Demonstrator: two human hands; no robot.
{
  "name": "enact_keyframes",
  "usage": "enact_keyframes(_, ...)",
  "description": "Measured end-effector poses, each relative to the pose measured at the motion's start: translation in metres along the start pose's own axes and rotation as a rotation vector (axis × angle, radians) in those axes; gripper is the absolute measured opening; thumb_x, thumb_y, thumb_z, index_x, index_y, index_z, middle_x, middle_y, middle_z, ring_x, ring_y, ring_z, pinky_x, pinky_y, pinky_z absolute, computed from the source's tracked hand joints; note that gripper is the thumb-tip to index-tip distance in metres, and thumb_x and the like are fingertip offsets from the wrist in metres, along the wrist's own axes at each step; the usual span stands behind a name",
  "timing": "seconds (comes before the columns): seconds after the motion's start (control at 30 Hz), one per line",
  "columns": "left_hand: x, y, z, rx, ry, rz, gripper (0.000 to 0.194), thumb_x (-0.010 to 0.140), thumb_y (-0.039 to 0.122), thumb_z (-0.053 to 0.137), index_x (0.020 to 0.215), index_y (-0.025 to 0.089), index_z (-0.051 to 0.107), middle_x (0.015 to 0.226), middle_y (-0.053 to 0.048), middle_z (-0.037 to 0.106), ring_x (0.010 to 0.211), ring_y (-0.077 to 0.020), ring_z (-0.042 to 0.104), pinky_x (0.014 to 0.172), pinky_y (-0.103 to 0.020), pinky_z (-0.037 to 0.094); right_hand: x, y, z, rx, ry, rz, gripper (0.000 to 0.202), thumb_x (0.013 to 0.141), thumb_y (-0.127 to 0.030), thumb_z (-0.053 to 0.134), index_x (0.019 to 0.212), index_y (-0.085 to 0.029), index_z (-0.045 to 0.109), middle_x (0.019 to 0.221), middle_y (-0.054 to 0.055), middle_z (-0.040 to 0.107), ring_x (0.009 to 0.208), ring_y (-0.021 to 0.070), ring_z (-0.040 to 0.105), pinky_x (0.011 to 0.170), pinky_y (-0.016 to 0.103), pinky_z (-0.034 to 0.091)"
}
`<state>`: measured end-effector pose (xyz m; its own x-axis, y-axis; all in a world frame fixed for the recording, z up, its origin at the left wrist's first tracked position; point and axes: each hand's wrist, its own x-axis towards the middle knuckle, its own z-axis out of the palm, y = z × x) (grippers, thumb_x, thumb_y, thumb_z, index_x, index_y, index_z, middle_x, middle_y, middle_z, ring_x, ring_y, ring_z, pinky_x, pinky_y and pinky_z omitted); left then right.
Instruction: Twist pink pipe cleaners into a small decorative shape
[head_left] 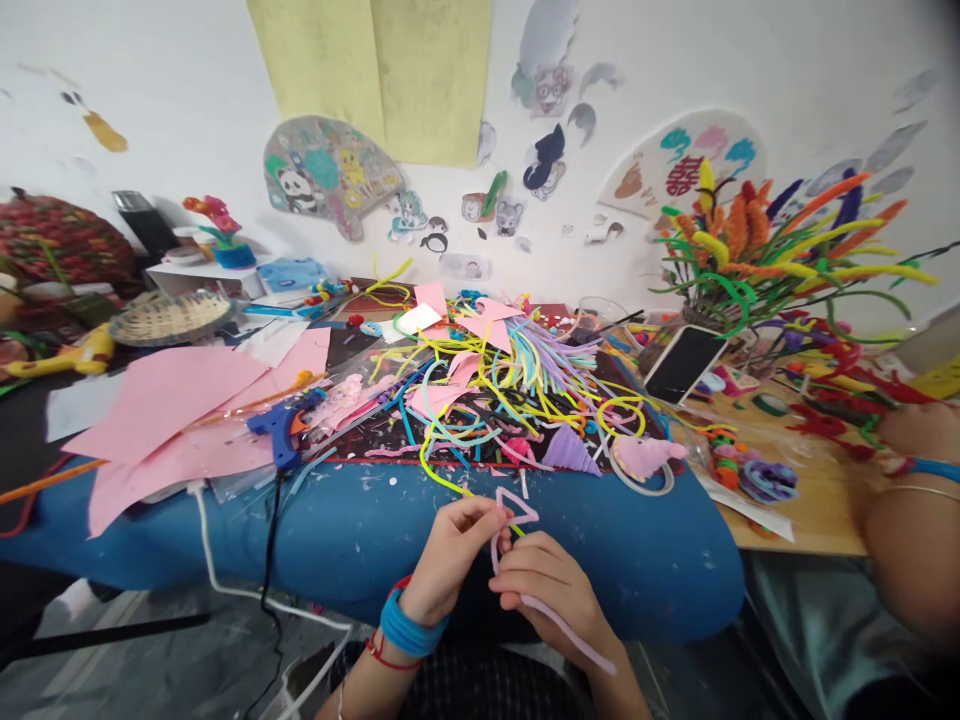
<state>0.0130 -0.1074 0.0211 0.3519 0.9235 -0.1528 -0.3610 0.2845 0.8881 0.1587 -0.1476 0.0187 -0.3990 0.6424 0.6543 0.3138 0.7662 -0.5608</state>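
A pale pink pipe cleaner [570, 634] runs between my two hands in front of the blue table edge. Its upper end is bent into a small triangle above my left fingertips. My left hand [459, 545] is closed in a pinch on it just below the triangle. Lower and to the right, my right hand [551, 585] has its fingers wrapped round the same pipe cleaner, whose straight tail sticks out beneath the palm. Beyond my hands lies a purple cone shape [571, 450], beside a pink fuzzy piece [643, 457].
Colourful pipe cleaners [551, 355] are heaped on the table. Pink sheets [172, 400] and a blue glue gun [285, 428] lie left. A phone [684, 364] leans near a vase of fuzzy stems at right. Another person's arm [911, 520] reaches in at the far right.
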Motion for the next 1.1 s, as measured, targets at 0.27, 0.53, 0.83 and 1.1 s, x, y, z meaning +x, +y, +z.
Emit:
enact_keyframes(0.27, -0.002, 0.004, -0.008, 0.173, -0.098, 0.028, 0.023, 0.076, 0.034, 0.066, 0.074, 0.011, 0.071, 0.063, -0.004, 0.066, 0.061, -0.0135, 0.057, 0.065, -0.025, 0.045, 0.001, -0.003, -0.009, -0.095, 0.319, 0.273, 0.018, 0.088, -0.022, 0.051, 0.093, -0.023, 0.069, 0.08, 0.005, 0.064, 0.075, 0.0187, 0.059, 0.066, 0.033, 0.047)
enact_keyframes(0.53, -0.001, 0.005, -0.003, 0.213, -0.207, 0.032, 0.029, 0.076, 0.038, 0.065, 0.068, 0.011, 0.069, 0.06, -0.005, 0.064, 0.059, -0.0141, 0.057, 0.064, -0.026, 0.045, 0.012, 0.005, 0.001, -0.034, 0.42, 0.693, 0.025, 0.091, -0.033, 0.043, 0.088, -0.02, 0.065, 0.072, 0.003, 0.066, 0.063, 0.0158, 0.063, 0.058, 0.023, 0.051)
enact_keyframes(0.83, -0.008, 0.002, 0.0, 0.406, -0.152, 0.112, 0.021, 0.07, 0.029, 0.072, 0.082, 0.012, 0.068, 0.08, -0.007, 0.068, 0.072, -0.0161, 0.059, 0.069, -0.026, 0.046, 0.01, 0.007, 0.005, -0.146, 0.456, 0.659, 0.025, 0.091, -0.031, 0.044, 0.088, -0.019, 0.066, 0.081, 0.005, 0.07, 0.064, 0.016, 0.065, 0.06, 0.024, 0.053)
enact_keyframes(1.1, -0.01, -0.003, 0.008, 0.565, -0.059, 0.187, 0.018, 0.081, 0.03, 0.058, 0.08, 0.015, 0.068, 0.072, -0.004, 0.067, 0.066, -0.0147, 0.06, 0.065, -0.023, 0.046, 0.007, 0.01, 0.008, -0.241, 0.513, 0.605, 0.024, 0.09, -0.029, 0.044, 0.091, -0.019, 0.066, 0.085, 0.006, 0.071, 0.069, 0.0175, 0.065, 0.065, 0.026, 0.052)
